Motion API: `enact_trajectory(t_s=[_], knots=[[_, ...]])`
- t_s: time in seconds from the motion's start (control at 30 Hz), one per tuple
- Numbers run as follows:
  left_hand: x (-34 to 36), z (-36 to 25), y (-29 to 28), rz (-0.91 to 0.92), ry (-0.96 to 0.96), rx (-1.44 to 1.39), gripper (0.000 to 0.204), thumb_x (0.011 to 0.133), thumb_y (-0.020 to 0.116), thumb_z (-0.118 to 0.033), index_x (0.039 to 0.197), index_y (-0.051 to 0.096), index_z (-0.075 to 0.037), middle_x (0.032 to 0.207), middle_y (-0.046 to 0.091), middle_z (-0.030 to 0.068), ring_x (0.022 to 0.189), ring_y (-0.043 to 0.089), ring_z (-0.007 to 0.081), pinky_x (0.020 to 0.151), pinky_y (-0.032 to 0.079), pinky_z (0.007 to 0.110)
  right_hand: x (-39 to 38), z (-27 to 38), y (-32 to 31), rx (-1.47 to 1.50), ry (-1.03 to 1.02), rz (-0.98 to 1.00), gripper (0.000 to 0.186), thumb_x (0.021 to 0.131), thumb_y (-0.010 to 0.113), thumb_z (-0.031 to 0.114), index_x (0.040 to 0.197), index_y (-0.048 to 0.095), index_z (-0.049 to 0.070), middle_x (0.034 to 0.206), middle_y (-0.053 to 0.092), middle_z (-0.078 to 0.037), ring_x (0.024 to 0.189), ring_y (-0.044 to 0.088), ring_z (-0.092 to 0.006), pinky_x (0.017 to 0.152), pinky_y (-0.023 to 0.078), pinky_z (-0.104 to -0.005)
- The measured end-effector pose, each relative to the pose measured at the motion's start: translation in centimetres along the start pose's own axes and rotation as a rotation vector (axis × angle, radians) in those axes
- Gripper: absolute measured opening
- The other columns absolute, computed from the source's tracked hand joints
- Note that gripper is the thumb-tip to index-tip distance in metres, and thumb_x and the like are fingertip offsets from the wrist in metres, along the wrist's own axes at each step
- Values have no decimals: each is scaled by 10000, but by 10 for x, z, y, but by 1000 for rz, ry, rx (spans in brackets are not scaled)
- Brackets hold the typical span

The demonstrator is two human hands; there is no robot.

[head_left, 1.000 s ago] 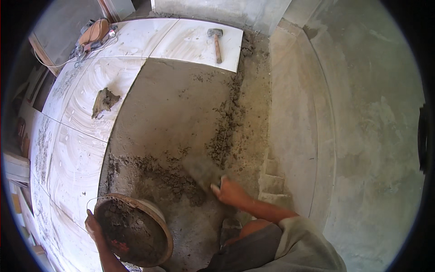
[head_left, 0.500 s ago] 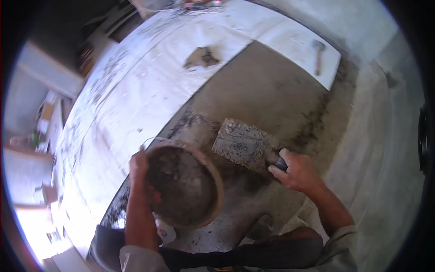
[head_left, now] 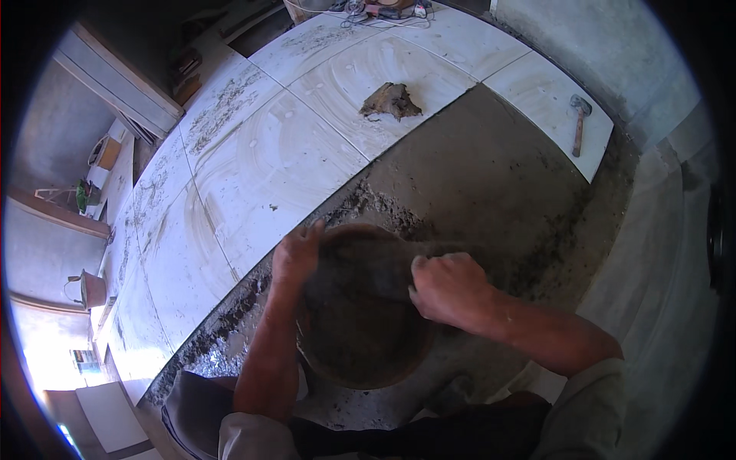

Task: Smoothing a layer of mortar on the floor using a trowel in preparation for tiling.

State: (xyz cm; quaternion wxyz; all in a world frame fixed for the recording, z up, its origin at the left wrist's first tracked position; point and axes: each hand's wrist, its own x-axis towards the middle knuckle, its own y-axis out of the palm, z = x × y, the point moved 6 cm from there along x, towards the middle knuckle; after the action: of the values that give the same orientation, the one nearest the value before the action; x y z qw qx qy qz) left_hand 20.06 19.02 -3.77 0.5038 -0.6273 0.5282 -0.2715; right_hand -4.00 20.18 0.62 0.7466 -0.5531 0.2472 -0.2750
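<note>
A round bucket (head_left: pixel 368 382) with a dark, wet-looking inside stands low in front of me. My left hand (head_left: pixel 297 254) is closed on its upper left rim. Over the bucket's right side, my right hand (head_left: pixel 454 290) is closed in a fist round the handle of a trowel (head_left: pixel 392 274). Motion and shadow smear its blade, which reaches in over the bucket, and the handle is hidden by my fingers. Beyond the bucket spreads a smoothed bed of grey mortar (head_left: pixel 468 153), with rough dark crumbs along its left and right sides.
Large white tiles (head_left: pixel 253 184), streaked with grey, border the mortar on the left. On them lies a brownish crumpled lump (head_left: pixel 391 101). A hammer (head_left: pixel 580 124) rests on the far right tile by the wall. Corded tools (head_left: pixel 383 9) lie at the far edge; a small bucket (head_left: pixel 90 291) stands far left.
My right hand has brought the trowel left, from over the mortar to over the bucket. The left hand keeps its hold on the rim. The whole view has shifted.
</note>
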Motion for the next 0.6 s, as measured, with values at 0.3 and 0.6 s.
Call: enact_trajectory(t_s=[0.3,0.6], knots=[[-15,-25,6,27,-142,-149,386,940,451,-438,1051,625,-113,1054,613,228,954,578,449,809,460,513,-26,4,15,299,152,112,334,821,630,309,831,556,-16,673,629,-200,670,650,-377,636,520,-472],[4,13,21,-83,47,-75,390,900,527,-392,941,652,-25,870,628,231,813,624,378,721,473,475,-38,-3,29,350,207,65,409,826,627,376,892,558,-22,661,619,-196,711,644,-382,665,514,-474]])
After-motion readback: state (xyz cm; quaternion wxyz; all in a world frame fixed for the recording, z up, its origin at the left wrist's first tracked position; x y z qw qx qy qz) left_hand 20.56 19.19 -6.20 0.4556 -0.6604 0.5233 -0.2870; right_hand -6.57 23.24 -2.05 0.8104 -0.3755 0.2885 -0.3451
